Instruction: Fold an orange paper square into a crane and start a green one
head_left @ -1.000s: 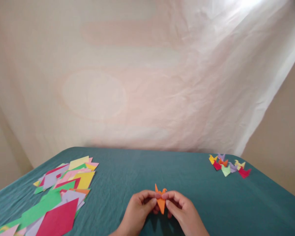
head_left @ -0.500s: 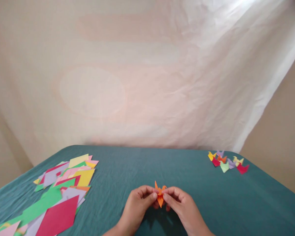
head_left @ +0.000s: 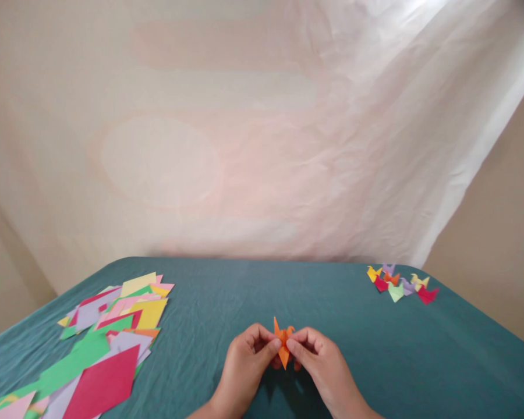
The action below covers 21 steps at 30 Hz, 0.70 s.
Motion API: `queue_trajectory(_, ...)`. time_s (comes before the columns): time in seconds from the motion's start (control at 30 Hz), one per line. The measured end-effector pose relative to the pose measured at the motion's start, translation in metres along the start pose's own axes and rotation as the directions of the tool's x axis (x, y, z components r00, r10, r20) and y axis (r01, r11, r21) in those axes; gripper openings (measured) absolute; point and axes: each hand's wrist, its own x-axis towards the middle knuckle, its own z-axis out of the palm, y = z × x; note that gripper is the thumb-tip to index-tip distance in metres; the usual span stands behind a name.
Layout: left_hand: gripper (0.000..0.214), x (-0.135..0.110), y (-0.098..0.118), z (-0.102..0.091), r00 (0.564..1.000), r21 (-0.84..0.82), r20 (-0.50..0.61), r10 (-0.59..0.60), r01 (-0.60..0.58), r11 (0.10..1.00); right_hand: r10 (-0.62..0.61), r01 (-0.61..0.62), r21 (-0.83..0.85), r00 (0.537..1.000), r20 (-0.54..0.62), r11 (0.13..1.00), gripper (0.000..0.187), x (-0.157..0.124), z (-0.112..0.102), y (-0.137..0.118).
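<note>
An orange origami crane [head_left: 283, 337] is pinched between my two hands, just above the front middle of the table. My left hand [head_left: 248, 358] grips its left side between thumb and forefinger. On the other side, my right hand [head_left: 321, 358] pinches the crane the same way. One narrow point of the paper stands up, a small bent tip shows at the upper right, and a wider point hangs down toward me. My fingertips cover part of its sides.
Overlapping coloured paper sheets [head_left: 109, 381] spread over the left of the table. Several small folded paper cranes [head_left: 395, 292] in mixed colours stand at the far right. A dark green cloth [head_left: 209, 308] covers the table, with a pale hanging sheet [head_left: 262, 145] behind.
Both hands still pinch the orange crane. Its middle looks flatter and the fingers have shifted slightly. The whole view has moved a little.
</note>
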Motion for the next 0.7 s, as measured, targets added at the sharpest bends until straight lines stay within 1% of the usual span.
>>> queue_trajectory(0.17,0.021,-0.0013,0.0000,0.0028,1.000,0.050,-0.025,0.010,-0.008,0.999,-0.012,0.011,-0.022,0.999,-0.033,1.000,0.027,-0.0009,0.0007,0.0010)
queue_trajectory(0.37,0.020,-0.0027,-0.0018,0.0038,0.999,0.066,-0.028,0.021,-0.019,0.998,-0.023,0.021,-0.046,0.999,-0.044,0.999,0.027,-0.0045,0.0036,-0.0024)
queue_trajectory(0.43,0.022,-0.0035,-0.0018,0.0046,0.999,0.040,-0.028,0.025,-0.024,0.999,-0.032,0.028,-0.059,0.998,-0.057,0.998,0.027,-0.0050,0.0040,-0.0022)
queue_trajectory(0.53,0.023,-0.0031,-0.0018,0.0049,0.999,-0.055,-0.027,0.023,-0.024,0.998,-0.063,0.059,-0.063,0.996,-0.063,0.996,0.025,-0.0037,0.0034,-0.0004)
queue_trajectory(0.6,0.027,-0.0013,-0.0025,0.0034,1.000,-0.104,0.015,-0.020,0.021,0.994,-0.080,0.075,-0.071,0.995,-0.062,0.995,0.023,-0.0021,0.0025,0.0015)
queue_trajectory(0.7,0.031,0.0019,-0.0042,-0.0009,0.991,-0.054,0.085,-0.107,0.112,0.992,-0.086,0.081,-0.064,0.993,-0.080,0.995,0.022,-0.0001,0.0017,0.0049)
